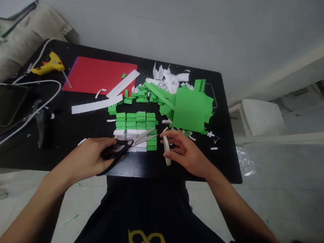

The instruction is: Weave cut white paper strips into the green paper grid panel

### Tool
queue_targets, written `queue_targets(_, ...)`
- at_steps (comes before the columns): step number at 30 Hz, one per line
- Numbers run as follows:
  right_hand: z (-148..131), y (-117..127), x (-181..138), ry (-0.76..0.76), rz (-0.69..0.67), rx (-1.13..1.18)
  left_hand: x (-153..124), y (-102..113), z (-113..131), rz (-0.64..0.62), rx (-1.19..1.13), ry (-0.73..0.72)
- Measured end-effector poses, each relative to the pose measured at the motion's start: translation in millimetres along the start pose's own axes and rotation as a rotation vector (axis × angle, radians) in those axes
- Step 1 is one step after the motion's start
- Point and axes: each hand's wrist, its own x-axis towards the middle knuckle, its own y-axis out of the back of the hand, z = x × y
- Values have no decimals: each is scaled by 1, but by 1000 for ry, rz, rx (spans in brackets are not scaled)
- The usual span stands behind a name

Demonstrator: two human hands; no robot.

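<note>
My left hand (91, 157) grips the black handles of a pair of scissors (129, 143) at the near edge of the black table (66, 144). The blades stand apart and point right, over rows of small green and white paper blocks (135, 121). My right hand (186, 152) pinches a narrow white paper strip (167, 151) just right of the blade tips. A pile of green paper sheets (190, 108) lies beyond my right hand.
A red sheet (98, 74) and long white strips (96, 106) lie at the back left. A yellow glue gun (48, 64) and white cables (28, 86) sit at the far left. White scraps (167, 77) lie at the back. A white chair (262, 117) stands to the right.
</note>
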Motion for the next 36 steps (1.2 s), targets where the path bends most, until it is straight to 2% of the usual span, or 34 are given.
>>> queue_targets(10, 3, 0, -1, -15, -104, -3, 6, -7, 5, -28, 27, -124)
queue_targets(20, 3, 1, -1, -16, -93, -52, 7, -10, 3, -14, 52, -162)
queue_targets(25, 3, 3, -4, -22, -168, 2, 6, -4, 1, -39, 45, -160)
queue_targets(28, -2, 6, -8, -27, -207, 14, 0, 3, -2, -10, 33, -80)
queue_targets(30, -5, 10, -12, -24, -176, -72, -8, 10, -5, 13, 24, 40)
queue_targets(34, -1, 20, -20, -15, -38, -436, -28, 27, -26, 67, 53, 395)
queue_targets(36, 10, 23, -22, -10, 22, -604, -37, 31, -42, 105, 115, 515)
